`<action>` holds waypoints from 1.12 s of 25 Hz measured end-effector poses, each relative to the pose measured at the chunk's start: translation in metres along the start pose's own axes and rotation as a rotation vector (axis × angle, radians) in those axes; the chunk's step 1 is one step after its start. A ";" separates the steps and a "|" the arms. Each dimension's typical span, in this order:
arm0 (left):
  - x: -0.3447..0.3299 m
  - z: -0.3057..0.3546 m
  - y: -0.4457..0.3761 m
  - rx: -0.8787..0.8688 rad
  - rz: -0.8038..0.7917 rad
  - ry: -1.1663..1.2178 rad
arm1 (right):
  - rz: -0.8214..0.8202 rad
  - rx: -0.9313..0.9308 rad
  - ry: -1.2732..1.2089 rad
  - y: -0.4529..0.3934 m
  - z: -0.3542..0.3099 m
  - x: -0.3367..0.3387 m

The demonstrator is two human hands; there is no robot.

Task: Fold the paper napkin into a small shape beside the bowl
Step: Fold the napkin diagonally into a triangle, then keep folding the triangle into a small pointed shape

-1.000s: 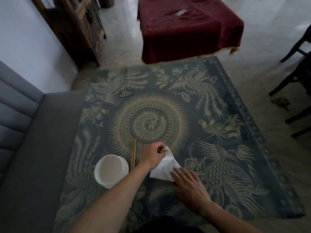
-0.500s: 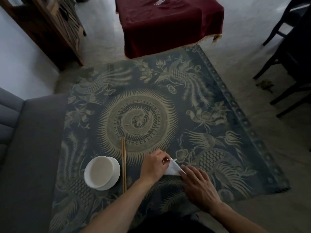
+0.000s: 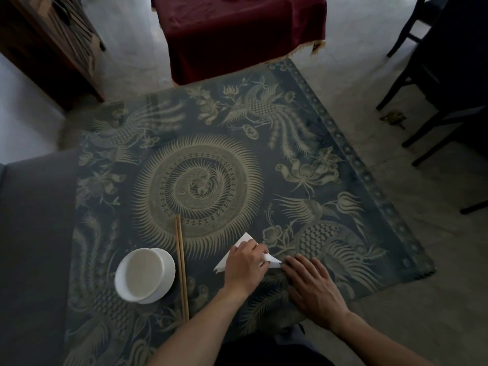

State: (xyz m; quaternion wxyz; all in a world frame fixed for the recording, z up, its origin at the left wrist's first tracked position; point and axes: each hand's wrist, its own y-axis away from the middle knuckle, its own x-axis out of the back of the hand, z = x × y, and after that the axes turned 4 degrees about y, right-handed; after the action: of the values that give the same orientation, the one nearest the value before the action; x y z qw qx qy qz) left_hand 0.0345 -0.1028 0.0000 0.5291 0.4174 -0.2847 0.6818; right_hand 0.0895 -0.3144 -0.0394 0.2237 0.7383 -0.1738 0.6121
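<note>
A white paper napkin (image 3: 244,239), folded to a triangle, lies flat on the patterned blue tablecloth (image 3: 303,143), to the right of the white bowl (image 3: 169,265). My left hand (image 3: 244,264) sits on top of the napkin with curled fingers gripping its fold, and hides most of it. My right hand (image 3: 310,282) lies with straight fingers, its fingertips pressing the napkin's right corner. A pair of wooden chopsticks (image 3: 181,268) lies between the bowl and the napkin.
A low table under a dark red cloth (image 3: 237,30) stands beyond the far edge. Dark chairs (image 3: 449,75) are at the right, a wooden cabinet (image 3: 47,43) at the far left, and a grey sofa (image 3: 34,233) along the left side.
The napkin's raised flap has been brought down flat, and my left hand now lies over it. My right hand has kept its fingertips on the napkin's right side. The camera tilted downward.
</note>
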 end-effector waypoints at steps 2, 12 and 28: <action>-0.004 0.000 0.000 -0.002 -0.022 -0.015 | -0.018 -0.001 -0.001 0.001 -0.001 0.000; -0.015 -0.003 0.002 0.003 -0.026 -0.056 | -0.086 -0.043 -0.051 0.005 -0.003 0.005; 0.016 -0.079 0.061 -0.043 -0.013 -0.170 | 0.041 0.104 -0.090 -0.068 -0.056 0.029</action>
State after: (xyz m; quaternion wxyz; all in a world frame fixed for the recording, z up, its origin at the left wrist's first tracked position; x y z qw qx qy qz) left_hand -0.0470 -0.0467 -0.0211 0.5161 0.4641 -0.3403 0.6343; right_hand 0.0849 -0.2266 -0.0103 0.1643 0.7719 -0.1668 0.5911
